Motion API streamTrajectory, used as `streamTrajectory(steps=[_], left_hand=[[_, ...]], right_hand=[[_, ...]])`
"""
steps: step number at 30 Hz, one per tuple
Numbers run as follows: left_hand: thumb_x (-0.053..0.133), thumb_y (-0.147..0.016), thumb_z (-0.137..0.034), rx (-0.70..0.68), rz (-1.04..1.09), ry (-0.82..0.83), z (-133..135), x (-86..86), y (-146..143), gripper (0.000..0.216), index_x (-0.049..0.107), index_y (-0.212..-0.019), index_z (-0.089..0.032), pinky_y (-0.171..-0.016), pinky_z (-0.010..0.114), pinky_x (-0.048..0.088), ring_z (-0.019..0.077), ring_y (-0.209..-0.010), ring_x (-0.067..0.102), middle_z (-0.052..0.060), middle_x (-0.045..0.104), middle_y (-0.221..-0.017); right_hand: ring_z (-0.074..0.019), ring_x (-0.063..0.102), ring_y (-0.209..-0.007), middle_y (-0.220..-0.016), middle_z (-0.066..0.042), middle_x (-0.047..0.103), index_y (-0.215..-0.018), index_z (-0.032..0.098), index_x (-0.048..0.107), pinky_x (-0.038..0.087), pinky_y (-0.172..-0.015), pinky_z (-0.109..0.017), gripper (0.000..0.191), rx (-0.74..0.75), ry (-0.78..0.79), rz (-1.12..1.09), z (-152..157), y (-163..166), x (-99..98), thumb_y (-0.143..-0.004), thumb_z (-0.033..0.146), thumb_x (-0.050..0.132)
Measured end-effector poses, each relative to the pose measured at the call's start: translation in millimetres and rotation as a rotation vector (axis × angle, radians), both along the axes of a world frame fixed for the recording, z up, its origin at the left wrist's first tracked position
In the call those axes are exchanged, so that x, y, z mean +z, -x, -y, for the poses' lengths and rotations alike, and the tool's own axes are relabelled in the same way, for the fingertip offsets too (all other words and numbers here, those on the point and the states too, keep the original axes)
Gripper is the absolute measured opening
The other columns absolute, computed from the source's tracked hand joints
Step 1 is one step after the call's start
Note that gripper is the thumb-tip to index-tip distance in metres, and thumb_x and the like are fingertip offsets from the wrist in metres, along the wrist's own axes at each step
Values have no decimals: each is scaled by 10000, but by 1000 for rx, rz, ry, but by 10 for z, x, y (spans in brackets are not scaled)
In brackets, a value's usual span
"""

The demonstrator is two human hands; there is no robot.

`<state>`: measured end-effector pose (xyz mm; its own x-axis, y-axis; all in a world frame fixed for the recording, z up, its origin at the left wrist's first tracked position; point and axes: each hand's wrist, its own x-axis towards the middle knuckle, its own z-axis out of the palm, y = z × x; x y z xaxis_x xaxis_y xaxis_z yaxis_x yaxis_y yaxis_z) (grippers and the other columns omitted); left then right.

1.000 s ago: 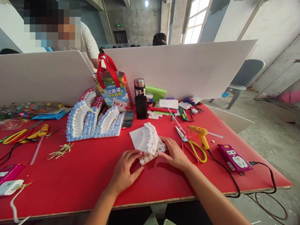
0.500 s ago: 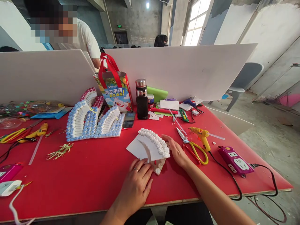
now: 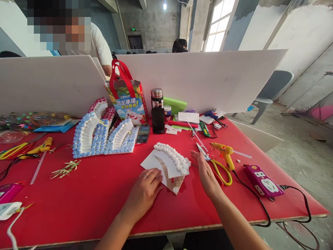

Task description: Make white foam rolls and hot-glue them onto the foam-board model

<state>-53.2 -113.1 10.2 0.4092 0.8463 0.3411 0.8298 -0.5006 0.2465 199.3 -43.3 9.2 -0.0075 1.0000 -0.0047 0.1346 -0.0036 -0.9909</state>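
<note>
Rosettes (image 3: 172,152) already edge the lower-centre curved card (image 3: 169,163), its face bare, our right hand (image 3: 208,174) spread, empty (left hand (image 3: 147,184): grip unclear).

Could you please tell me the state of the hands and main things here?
White craft: resting on the table
Left hand: at the craft's near-left edge, grip unclear
Right hand: open, right of the craft
Glue gun near the right hand: lying down, cord attached
Power strip: lying down, cord attached
Bottle: upright, capped
Bag: upright, handles raised
</note>
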Motion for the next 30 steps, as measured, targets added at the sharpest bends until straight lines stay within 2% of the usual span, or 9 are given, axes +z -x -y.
streamTrajectory(steps=[2, 4, 8, 15, 20, 26, 30], left_hand=[[552, -949, -272, 47, -42, -20, -90, -2, 142, 264, 639, -1189, -203, -1040, 504, 475, 311, -1270, 526, 128, 604, -1327], [584, -933, -354, 100, -59, -25, -160, -34, 266, 325, 632, -1221, -212, -1035, 516, 476, 327, -1290, 510, 129, 589, -1360], [549, -952, -396, 117, -57, -13, -197, -123, 372, 362, 620, -1267, -234, -1013, 486, 491, 299, -1239, 550, 113, 612, -1342], [531, -964, -333, 208, -122, -53, 29, -80, 263, 288, 642, -1209, -228, -900, 432, 522, 272, -1057, 600, 94, 661, -1211], [524, -963, -294, 336, -205, -100, 146, -60, 101, 236, 665, -1131, -206, -765, 402, 506, 266, -884, 591, 96, 666, -987], [521, -959, -316, 413, -283, -143, 59, -80, -9, 226, 683, -1023, -172, -726, 414, 493, 286, -848, 557, 104, 609, -880], [510, -961, -315, 434, -240, -137, -62, -59, -22, 208, 671, -916, -190, -706, 412, 484, 283, -831, 555, 100, 596, -859]], right_hand=[[-305, 489, -1365, -1454, -93, 531, -1360, 276, 567, 492, -1072, -491, 573, -8, -24, 6, 126, -50, -43, -990, 614, 289], [-302, 504, -1352, -1455, -94, 526, -1351, 272, 566, 520, -1049, -471, 567, -3, 18, -38, 206, -69, -77, -989, 615, 297], [-326, 551, -1303, -1445, -131, 526, -1306, 226, 591, 586, -948, -481, 590, 18, 119, -233, 202, -20, -122, -980, 633, 313], [-324, 482, -1371, -1498, -130, 466, -1399, 220, 506, 631, -870, -453, 688, 36, 20, -219, -136, 66, -295, -978, 668, 199], [-323, 542, -1310, -1473, -148, 488, -1316, 205, 567, 609, -919, -476, 650, 20, 29, -304, -233, 128, -408, -978, 656, 245], [-319, 621, -1195, -1354, -182, 572, -1243, 170, 585, 590, -927, -487, 618, 35, -13, -290, -187, 150, -441, -971, 650, 307], [-293, 643, -1142, -1270, -151, 621, -1211, 186, 589, 571, -937, -463, 554, 58, -64, -185, -141, 163, -402, -965, 633, 374]])
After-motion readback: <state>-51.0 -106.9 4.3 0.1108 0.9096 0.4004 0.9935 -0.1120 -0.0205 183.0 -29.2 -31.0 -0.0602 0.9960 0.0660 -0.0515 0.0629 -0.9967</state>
